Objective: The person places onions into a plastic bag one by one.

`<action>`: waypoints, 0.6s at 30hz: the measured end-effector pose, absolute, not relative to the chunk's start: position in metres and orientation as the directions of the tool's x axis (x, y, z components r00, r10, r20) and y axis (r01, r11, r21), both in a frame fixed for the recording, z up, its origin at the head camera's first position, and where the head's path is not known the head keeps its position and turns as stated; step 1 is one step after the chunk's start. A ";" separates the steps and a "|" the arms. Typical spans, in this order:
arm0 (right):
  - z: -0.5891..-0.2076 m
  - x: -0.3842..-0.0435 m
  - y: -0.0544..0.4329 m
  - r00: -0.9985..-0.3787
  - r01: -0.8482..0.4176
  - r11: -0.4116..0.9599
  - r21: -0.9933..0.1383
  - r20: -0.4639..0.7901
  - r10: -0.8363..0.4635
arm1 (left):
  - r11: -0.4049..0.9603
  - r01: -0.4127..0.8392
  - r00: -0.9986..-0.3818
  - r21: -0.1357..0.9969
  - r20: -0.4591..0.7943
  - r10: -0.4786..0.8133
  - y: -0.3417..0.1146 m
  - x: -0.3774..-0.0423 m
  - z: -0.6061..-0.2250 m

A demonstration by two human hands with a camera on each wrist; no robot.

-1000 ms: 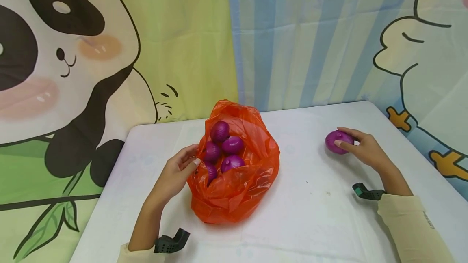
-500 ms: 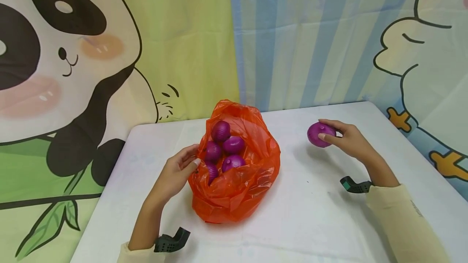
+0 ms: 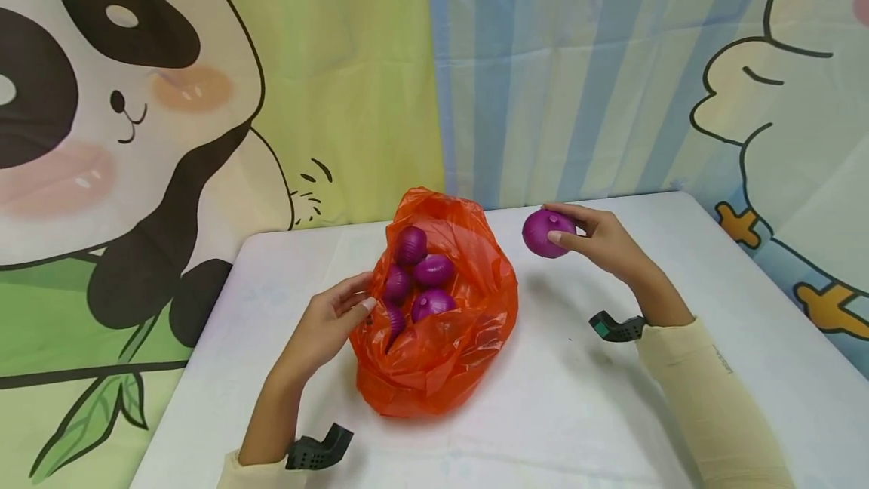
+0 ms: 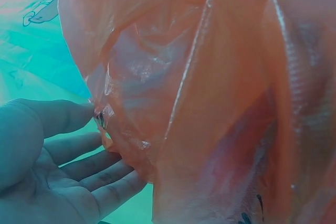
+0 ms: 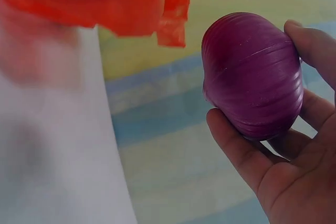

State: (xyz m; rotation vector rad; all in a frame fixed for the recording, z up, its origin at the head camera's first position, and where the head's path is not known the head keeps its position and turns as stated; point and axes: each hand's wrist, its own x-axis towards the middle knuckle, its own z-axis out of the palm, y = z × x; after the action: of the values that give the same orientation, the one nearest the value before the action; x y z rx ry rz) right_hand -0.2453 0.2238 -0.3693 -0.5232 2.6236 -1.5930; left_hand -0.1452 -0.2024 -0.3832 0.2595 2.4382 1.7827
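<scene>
A red plastic bag (image 3: 441,376) stands with its mouth open, several purple onions (image 3: 433,270) inside. At its left rim my left hand (image 3: 327,327) pinches the film between thumb and fingers; the left wrist view shows the thumb (image 4: 63,115) at the bag's edge (image 4: 142,77). My right hand (image 3: 604,241) holds one purple onion (image 3: 543,234) off the table, right of the bag. Seen from the right wrist, that onion (image 5: 252,74) sits between thumb and fingertips, near a hanging red edge of the bag (image 5: 131,3).
Beneath everything is a table with a white cover (image 3: 543,413). Right behind its back edge hangs a printed curtain (image 3: 543,81) with a panda on the left and a white figure on the right. A dark wrist-worn device (image 3: 319,450) sits on each wrist.
My right hand has lifted the onion and carried it left and away from me, closer to the bag. The left hand and the bag have hardly moved.
</scene>
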 end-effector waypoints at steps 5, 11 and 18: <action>-0.360 -0.248 0.204 -0.923 -0.292 0.357 -0.887 0.164 -0.348 | 0.288 0.061 -0.979 0.956 0.001 0.203 -0.204 -0.144 -0.382; -0.357 -0.250 0.186 -0.897 -0.319 0.307 -0.897 0.181 -0.404 | 0.280 0.066 -0.979 0.958 0.008 0.206 -0.204 -0.143 -0.382; -0.351 -0.251 0.161 -0.855 -0.352 0.251 -0.902 0.200 -0.478 | 0.303 0.065 -0.983 0.951 0.008 0.184 -0.206 -0.142 -0.381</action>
State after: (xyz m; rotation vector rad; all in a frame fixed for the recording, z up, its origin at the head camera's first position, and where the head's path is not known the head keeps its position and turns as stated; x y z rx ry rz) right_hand -0.2512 0.1605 -0.3510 -0.7969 2.3920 -1.6759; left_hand -0.1423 -0.2063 -0.3805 0.2354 2.4516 1.7815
